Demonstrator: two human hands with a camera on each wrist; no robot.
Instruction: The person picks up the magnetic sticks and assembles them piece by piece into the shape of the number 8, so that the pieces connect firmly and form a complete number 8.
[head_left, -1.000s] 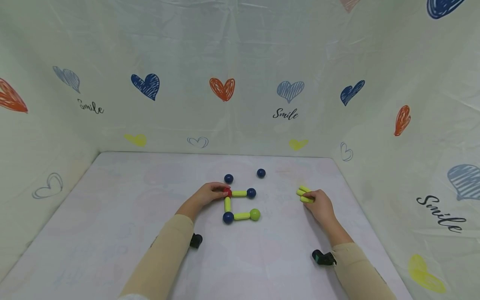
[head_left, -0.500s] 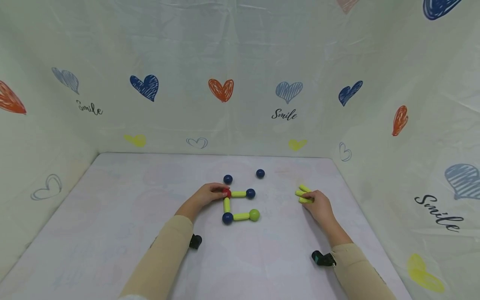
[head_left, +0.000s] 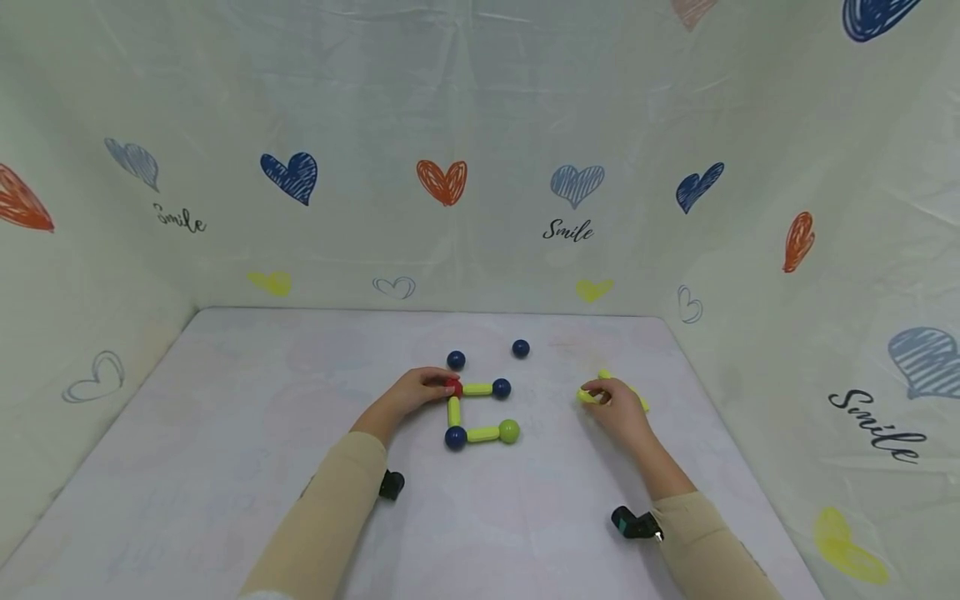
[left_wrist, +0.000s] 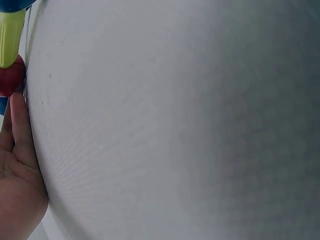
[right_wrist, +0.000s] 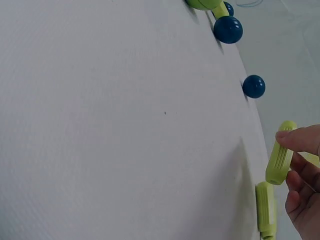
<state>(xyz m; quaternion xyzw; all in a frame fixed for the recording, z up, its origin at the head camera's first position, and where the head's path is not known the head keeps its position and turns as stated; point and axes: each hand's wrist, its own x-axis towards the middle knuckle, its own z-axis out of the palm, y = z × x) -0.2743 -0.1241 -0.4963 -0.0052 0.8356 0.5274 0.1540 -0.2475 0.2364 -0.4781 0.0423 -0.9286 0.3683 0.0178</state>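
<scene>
My left hand (head_left: 412, 393) pinches a red ball (head_left: 456, 387) at the corner of a ball-and-rod frame lying on the table. From that ball one yellow-green rod (head_left: 477, 389) runs right to a dark blue ball (head_left: 501, 388). Another rod (head_left: 453, 412) comes toward me to a second blue ball (head_left: 455, 437), which a third rod joins to a green ball (head_left: 509, 431). On the right, my right hand (head_left: 622, 410) holds a loose yellow-green rod (right_wrist: 281, 154) between thumb and fingers, above the table. Behind it, another loose rod (right_wrist: 266, 210) lies on the table, partly covered in the head view.
Two loose blue balls, one (head_left: 456, 360) behind the red ball and one (head_left: 521, 349) farther right, rest toward the table's back. A fabric wall printed with hearts encloses the white table (head_left: 187, 433) at the back and sides. Black wrist cameras (head_left: 633, 523) hang at both sleeves.
My right hand has picked one rod out of the loose group and moved slightly left with it; the others stay behind. The left hand stays at the red ball.
</scene>
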